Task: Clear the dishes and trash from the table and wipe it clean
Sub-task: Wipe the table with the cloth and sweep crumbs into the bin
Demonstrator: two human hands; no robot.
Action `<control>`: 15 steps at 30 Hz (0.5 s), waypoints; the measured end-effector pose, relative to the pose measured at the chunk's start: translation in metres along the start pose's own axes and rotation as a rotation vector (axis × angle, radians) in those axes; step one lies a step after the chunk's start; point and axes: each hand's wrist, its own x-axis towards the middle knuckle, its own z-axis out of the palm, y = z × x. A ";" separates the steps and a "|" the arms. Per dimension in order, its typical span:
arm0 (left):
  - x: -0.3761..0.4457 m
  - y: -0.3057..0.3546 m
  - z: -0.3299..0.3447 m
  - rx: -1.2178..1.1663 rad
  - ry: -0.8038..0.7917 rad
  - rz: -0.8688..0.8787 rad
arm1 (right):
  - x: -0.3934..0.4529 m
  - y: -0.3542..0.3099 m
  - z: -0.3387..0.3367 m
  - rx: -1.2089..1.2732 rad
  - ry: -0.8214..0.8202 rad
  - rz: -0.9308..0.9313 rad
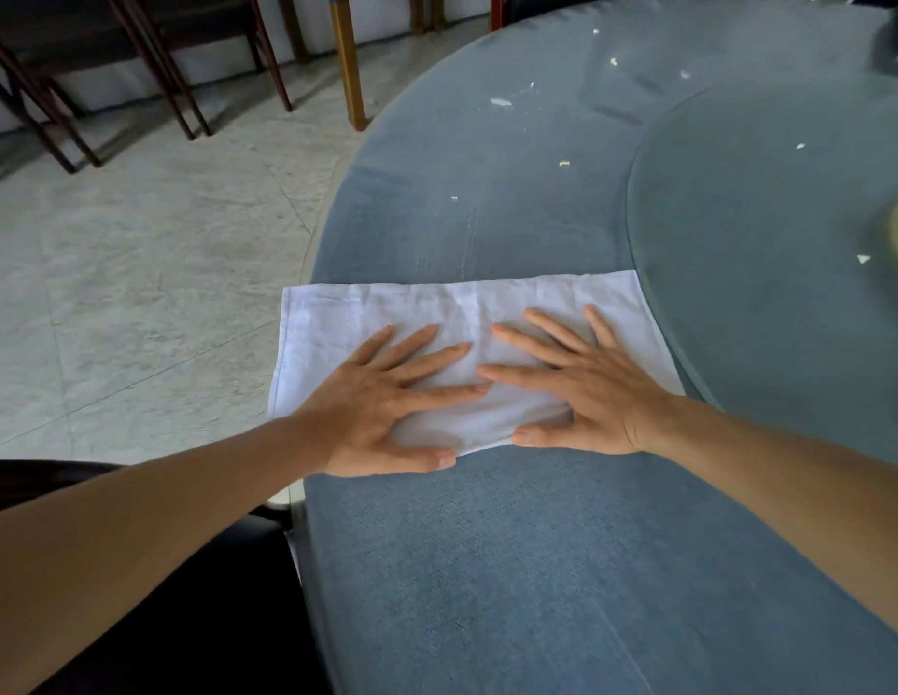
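Dishes look gone, both my hands, left hand (387,398) and right hand (582,388), spread flat pressing the white cloth (366,313) at the counter (512,569) edge, crumbs (500,102) ahead unwiped.

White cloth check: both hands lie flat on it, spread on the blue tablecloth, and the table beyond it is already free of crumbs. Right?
Not quite. The head view shows the left hand and right hand flat on the white cloth, but white crumbs still dot the blue tablecloth beyond it.
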 end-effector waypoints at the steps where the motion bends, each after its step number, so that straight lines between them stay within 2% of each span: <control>1: 0.001 -0.002 -0.002 -0.004 -0.007 0.004 | 0.001 0.001 0.000 -0.005 0.002 -0.001; 10: 0.013 -0.025 -0.005 -0.020 0.001 0.037 | 0.013 0.004 -0.005 0.002 -0.006 0.021; 15: 0.032 -0.052 -0.012 -0.015 0.002 0.103 | 0.022 0.004 -0.006 0.027 -0.004 0.121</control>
